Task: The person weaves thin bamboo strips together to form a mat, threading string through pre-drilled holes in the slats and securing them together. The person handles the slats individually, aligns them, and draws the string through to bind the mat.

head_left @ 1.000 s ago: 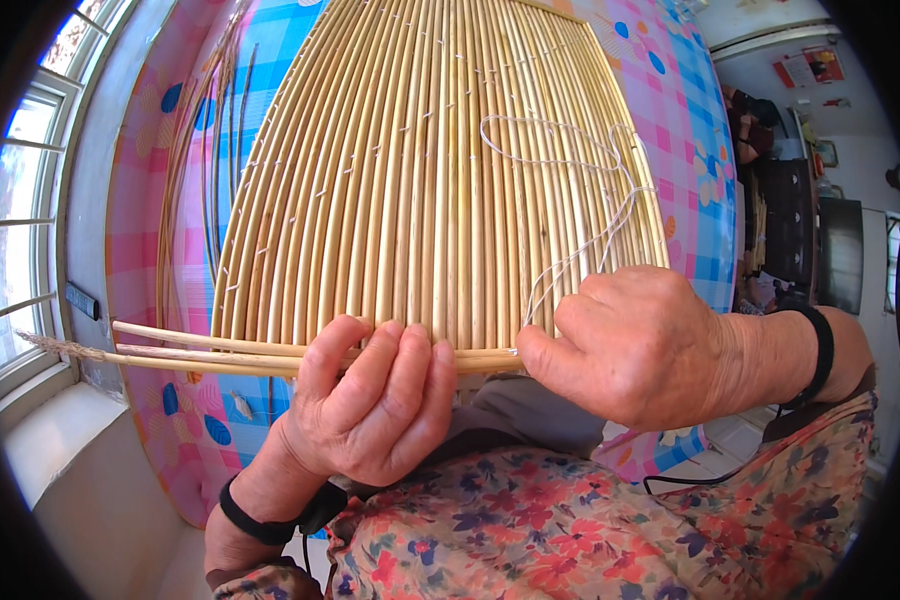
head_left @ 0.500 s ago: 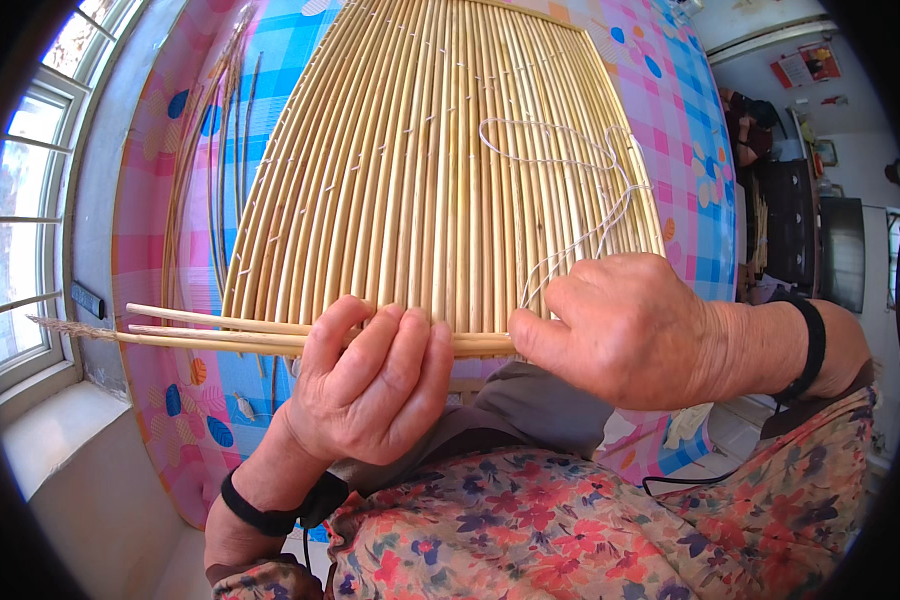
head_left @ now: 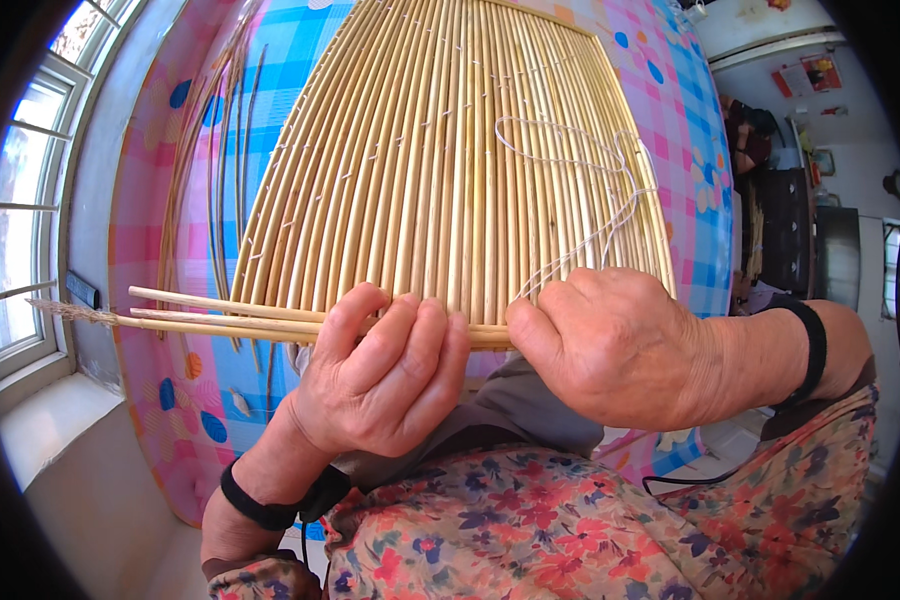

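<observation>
So both hands are working the near edge of a big mat of pale reed stalks [head_left: 440,160]; it fans out away from the person and fills most of the middle of the view, lying over a pink and blue checked cloth [head_left: 690,130] with round spots on it; the stalks run near to far, side by side, tied together with thin white stitching.

The left hand [head_left: 380,375] is curled shut around a bundle of loose reed stalks [head_left: 220,315] that lies crosswise along the mat's near edge; the fingers wrap over the top of it, and the bundle sticks out well to the left, ending in a frayed tip near the window [head_left: 15,220]. The right hand [head_left: 620,345] is closed too, thumb and fingers pinched on the right end of that same bundle right at the mat's edge; the two hands are close together but not touching.

A white string [head_left: 580,170] comes up from the right hand's grip and loops loosely over the right part of the mat; can't tell exactly how it's held inside the fist.

Each wrist has a black band; floral sleeves at the near edge. A few more loose stalks [head_left: 205,170] lie on the cloth left of the mat; a dark cabinet [head_left: 800,240] is far right.
</observation>
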The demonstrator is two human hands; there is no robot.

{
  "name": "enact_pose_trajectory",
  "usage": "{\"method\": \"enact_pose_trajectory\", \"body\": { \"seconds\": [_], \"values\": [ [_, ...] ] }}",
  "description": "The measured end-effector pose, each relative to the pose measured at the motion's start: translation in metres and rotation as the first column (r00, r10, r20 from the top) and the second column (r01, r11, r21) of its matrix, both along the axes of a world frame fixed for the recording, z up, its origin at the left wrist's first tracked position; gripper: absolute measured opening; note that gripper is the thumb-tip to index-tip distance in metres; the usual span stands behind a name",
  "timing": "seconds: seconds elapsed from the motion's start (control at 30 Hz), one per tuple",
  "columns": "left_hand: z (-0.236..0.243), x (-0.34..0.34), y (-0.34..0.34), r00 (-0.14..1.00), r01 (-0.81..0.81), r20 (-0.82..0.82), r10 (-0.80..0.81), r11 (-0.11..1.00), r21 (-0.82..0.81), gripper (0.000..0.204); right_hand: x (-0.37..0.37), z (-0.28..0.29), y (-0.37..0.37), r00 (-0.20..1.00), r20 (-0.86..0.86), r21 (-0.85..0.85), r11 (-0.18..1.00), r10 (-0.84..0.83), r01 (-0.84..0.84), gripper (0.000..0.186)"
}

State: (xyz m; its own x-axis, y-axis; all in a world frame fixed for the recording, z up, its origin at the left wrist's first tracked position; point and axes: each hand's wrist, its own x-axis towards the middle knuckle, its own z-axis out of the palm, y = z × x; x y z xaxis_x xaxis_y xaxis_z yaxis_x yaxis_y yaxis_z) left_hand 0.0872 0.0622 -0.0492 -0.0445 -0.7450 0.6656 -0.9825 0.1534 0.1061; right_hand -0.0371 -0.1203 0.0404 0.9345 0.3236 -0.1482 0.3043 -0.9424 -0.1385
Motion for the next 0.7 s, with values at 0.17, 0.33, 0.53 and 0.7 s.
{"method": "enact_pose_trajectory", "body": {
  "seconds": [0.17,0.33,0.53,0.7],
  "values": [
    [-0.004,0.002,-0.001,1.0,0.007,-0.014,-0.008,1.0,-0.017,0.022,0.008,-0.008,0.008,0.998,0.064,0.072,0.997,-0.022,0.018,0.014],
    [-0.009,0.004,-0.003,0.999,0.011,-0.042,-0.013,0.999,-0.049,0.024,0.01,-0.015,0.012,0.997,0.073,-0.009,1.0,0.021,-0.021,0.031],
    [0.003,0.002,-0.022,0.998,0.01,0.066,-0.006,0.997,-0.071,0.028,-0.002,0.002,-0.004,0.951,0.306,-0.071,0.996,-0.033,0.057,0.032],
    [0.025,0.009,-0.021,0.992,-0.015,0.119,0.031,0.992,-0.126,0.03,-0.059,-0.005,0.008,0.63,0.67,0.308,0.919,-0.392,0.245,0.015]
  ]
}}
